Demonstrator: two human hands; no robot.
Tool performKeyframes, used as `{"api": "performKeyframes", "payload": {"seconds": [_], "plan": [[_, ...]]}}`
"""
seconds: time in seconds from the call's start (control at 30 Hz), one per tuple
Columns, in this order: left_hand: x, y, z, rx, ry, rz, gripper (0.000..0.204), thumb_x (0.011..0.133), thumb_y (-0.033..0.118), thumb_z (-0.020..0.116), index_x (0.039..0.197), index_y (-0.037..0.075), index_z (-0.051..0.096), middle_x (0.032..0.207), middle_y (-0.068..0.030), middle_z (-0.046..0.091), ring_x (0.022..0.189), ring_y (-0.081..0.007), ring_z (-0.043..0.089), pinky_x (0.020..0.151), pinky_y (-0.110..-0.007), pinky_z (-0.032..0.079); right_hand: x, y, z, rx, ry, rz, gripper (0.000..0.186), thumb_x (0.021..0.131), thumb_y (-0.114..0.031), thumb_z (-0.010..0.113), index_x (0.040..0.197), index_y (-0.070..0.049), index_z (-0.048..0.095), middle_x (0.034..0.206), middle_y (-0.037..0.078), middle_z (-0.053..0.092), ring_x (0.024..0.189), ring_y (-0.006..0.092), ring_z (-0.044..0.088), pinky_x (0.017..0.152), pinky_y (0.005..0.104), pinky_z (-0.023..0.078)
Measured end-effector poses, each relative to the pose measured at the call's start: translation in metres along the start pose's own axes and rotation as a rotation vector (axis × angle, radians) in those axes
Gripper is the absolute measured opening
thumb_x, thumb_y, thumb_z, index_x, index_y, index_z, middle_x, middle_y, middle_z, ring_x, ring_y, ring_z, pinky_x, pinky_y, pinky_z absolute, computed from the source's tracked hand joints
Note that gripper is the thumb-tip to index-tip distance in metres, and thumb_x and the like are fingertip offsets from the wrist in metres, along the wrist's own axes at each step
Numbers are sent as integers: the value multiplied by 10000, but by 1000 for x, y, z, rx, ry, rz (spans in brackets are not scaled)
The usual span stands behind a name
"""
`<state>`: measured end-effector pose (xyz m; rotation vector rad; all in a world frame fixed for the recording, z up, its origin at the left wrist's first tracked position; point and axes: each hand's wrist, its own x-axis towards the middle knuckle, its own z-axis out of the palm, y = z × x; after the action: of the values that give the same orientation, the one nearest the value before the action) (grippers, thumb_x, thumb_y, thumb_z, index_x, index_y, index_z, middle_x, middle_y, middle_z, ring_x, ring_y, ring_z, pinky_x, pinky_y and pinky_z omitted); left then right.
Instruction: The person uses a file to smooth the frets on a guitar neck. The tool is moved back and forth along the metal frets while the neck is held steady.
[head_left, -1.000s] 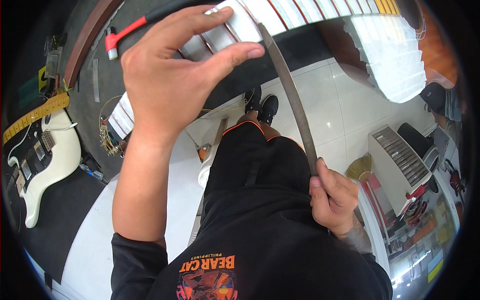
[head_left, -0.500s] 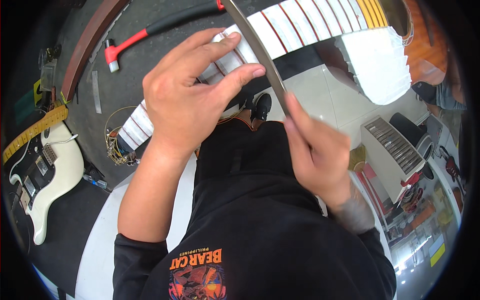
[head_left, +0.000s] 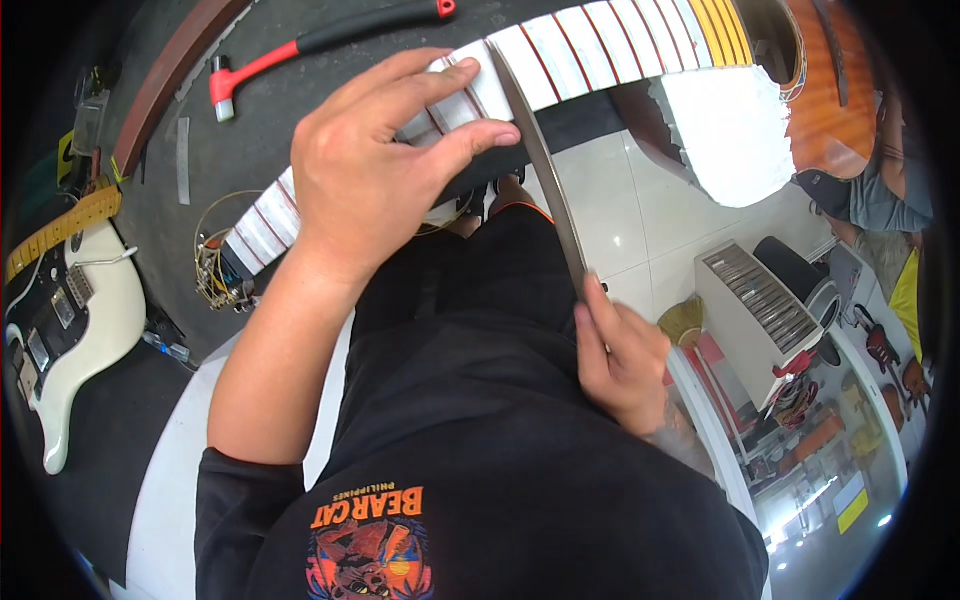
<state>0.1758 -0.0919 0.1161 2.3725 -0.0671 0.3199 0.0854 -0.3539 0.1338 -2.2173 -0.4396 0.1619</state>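
Seen from your head camera, your right grip [head_left: 625, 365] is clenched on the near end of a long metal file [head_left: 550, 190], its far end crossing a masked guitar neck [head_left: 570, 55] at the far side of the dark surface [head_left: 235, 160]. Your left grip [head_left: 365, 170] lies over the neck just left of the file; whether it clasps or merely rests cannot be told. Masking appears complete: white strips separate the frets, yellow strips [head_left: 720, 35] follow to the right, and a white sheet [head_left: 725, 135] hangs beyond. Filing looks under way, though which frets are finished and which remain is too fine to judge. Orange lettering tops the colourful print [head_left: 370, 540] on your black shirt, upside down here; any writing on the yellow-and-white card [head_left: 852, 508] at right is too small to read.
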Motion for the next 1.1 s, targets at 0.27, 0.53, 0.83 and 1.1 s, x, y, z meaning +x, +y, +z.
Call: {"api": "performKeyframes", "payload": {"seconds": [0.27, 0.53, 0.83, 1.1], "plan": [[1, -2, -2, 25, -1, -24, 415, 732, 170, 942, 1107, 50, 810, 1197, -131, 766, 1057, -221, 747, 904, -317, 579, 116, -8, 37, 127, 96, -89, 396, 961, -14, 700, 1350, -86, 698, 619, 117, 544, 507, 141, 464, 525, 288, 431], [-1, -1, 0, 25, 9, -3, 443, 708, 207, 956, 1098, 53, 813, 1170, -132, 771, 999, -205, 759, 852, -301, 589, -12, 7, -4, 19, -35, 15, 522, 853, 79, 747, 1361, -18, 675, 619, 100, 560, 491, 233, 569, 503, 341, 476], [0, -2, -1, 28, 12, -9, 428, 729, 209, 943, 1111, 69, 813, 1168, -123, 773, 1028, -211, 755, 876, -309, 585, 128, -11, 33, 191, 21, -46, 379, 1007, -63, 662, 1385, -76, 675, 610, 15, 529, 571, 27, 430, 525, 242, 414], [-2, -1, 2, 44, 49, -1, 435, 715, 263, 960, 1069, 55, 813, 1160, -114, 776, 1029, -214, 756, 880, -314, 581, 33, 6, -14, -68, 11, -53, 460, 894, 32, 736, 1345, -50, 697, 624, 80, 573, 518, 176, 546, 518, 317, 466]]}}
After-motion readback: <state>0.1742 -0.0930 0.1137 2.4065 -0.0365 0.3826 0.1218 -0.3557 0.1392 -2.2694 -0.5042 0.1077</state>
